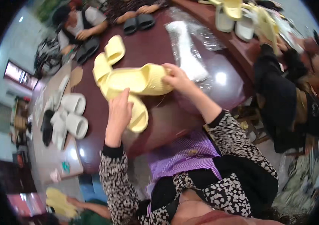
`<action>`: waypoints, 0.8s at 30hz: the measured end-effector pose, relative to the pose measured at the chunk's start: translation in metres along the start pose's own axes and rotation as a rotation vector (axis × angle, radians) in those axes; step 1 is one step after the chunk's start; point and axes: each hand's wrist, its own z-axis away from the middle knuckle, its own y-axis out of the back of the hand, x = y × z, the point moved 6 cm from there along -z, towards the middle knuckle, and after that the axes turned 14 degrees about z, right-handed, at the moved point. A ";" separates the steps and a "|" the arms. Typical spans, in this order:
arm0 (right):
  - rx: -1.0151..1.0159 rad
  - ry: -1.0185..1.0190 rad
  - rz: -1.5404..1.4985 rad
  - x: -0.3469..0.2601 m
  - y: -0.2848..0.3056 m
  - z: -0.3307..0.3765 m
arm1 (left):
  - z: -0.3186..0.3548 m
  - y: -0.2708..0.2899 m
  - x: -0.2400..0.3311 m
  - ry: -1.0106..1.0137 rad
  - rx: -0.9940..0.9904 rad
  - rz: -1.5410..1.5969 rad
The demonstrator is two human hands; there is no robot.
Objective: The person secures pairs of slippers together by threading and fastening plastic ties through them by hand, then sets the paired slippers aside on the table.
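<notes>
A yellow slide slipper (pixel 129 80) is held level over the dark red table (pixel 144 47). My right hand (pixel 178 78) is closed on its toe end, fingers bent over the ribbed strap. My left hand (pixel 119 112) is at its near side toward the heel, fingertips pressed against the edge; part of that grip is hidden. Beneath and beside it lie other yellow slippers: one (pixel 139 115) just right of my left hand, one (pixel 101 67) behind the heel, and one (pixel 115 48) farther back.
White slippers (pixel 76 125) and a black one (pixel 47 127) lie at the left. Clear plastic bags (pixel 187 48) are at the back. Dark slippers (pixel 139 23) are in front of people across the table. At right, a co-worker (pixel 275 93) handles yellow slippers beside white ones (pixel 245 24).
</notes>
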 end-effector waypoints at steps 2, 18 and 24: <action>-0.221 -0.136 -0.119 -0.008 0.002 0.018 | -0.002 0.003 -0.009 0.043 0.054 -0.027; -0.190 0.620 0.939 -0.071 -0.068 0.034 | 0.033 -0.039 -0.040 0.328 0.070 0.600; -0.404 0.579 0.857 -0.082 -0.095 0.031 | 0.044 -0.027 -0.037 0.360 0.174 0.543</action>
